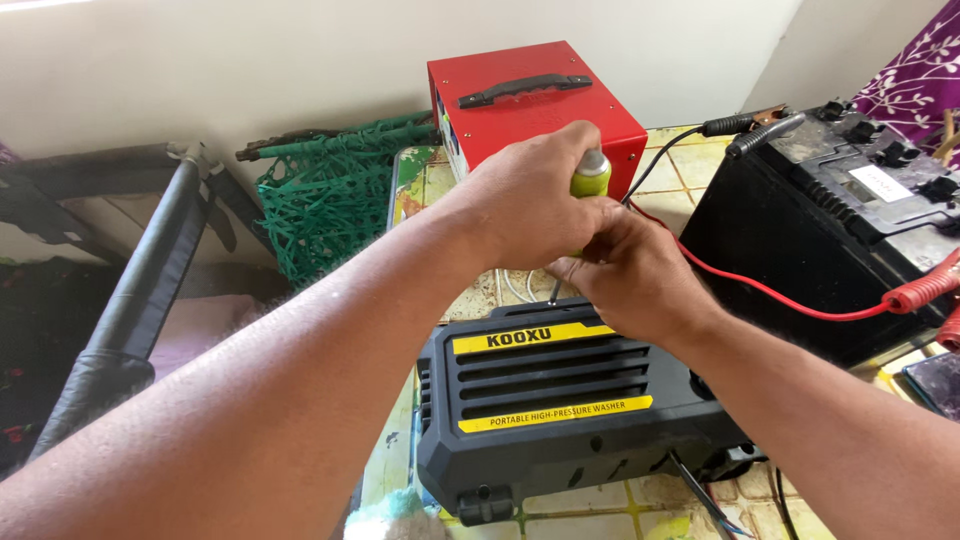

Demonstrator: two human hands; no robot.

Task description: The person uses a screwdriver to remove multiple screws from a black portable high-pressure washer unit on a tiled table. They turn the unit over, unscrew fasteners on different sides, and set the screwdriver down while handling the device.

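Tiled surface (pixel 690 165), patterned, carrying everything listed. Black battery (pixel 820 230), large, at the right, with a red cable (pixel 760 290) running across the tiles to it and dark clamps near its top corner. Black machine case (pixel 560 410), ribbed, with yellow strips, lying near the front edge of the surface, just below both hands. Red metal box (pixel 540 100) with a black handle on top, standing at the back against the wall. Green netting (pixel 330 210), bunched to the left of the box. Left hand (pixel 525 205): forearm comes in from the lower left, wrist raised, fingers wrapped over the top of a screwdriver (pixel 590 175) with a yellow-green handle. Right hand (pixel 630 275): forearm enters from the lower right, fingers curled low around the tool's shaft. Screwdriver held upright, its thin metal tip (pixel 553 292) meeting the upper edge of the machine case.
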